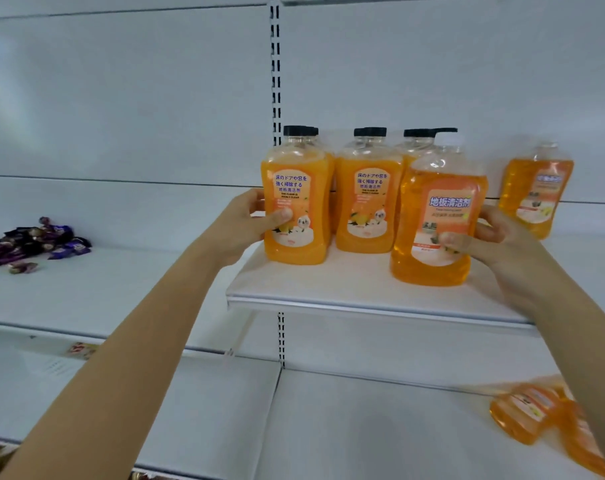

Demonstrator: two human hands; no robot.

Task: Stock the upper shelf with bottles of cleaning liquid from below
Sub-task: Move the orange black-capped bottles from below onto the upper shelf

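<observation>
Seen from the head camera, a person stocks the white metal upper shelf (363, 301) with both hands at work. The left hand (256, 221) grips a cloudy-orange plastic bottle with a black screw cap (295, 202) at its waist, thumb pressed across the label, at the shelf's nine o'clock end. The right hand (495, 237) clasps a clear amber plastic bottle with a white cap (439, 220) low on its body, near the front edge at about four o'clock of the first. Whether that base rests fully on the shelf cannot be told. Between and behind them stand more black-capped orange bottles (366, 202), and another amber bottle (536, 192) stands at three o'clock, well apart. At five o'clock of the frame, blurred amber bottles lying on the lower shelf (533, 410) await their turn. A heap of purple-wrapped sweets (34, 240) lies on the neighbouring shelf at nine o'clock. Filled nearly to the shoulder, each bottle is likely heavy, its smooth wall and glossy label probably slippery. A wrap round the narrowed waist looks the surest hold.
</observation>
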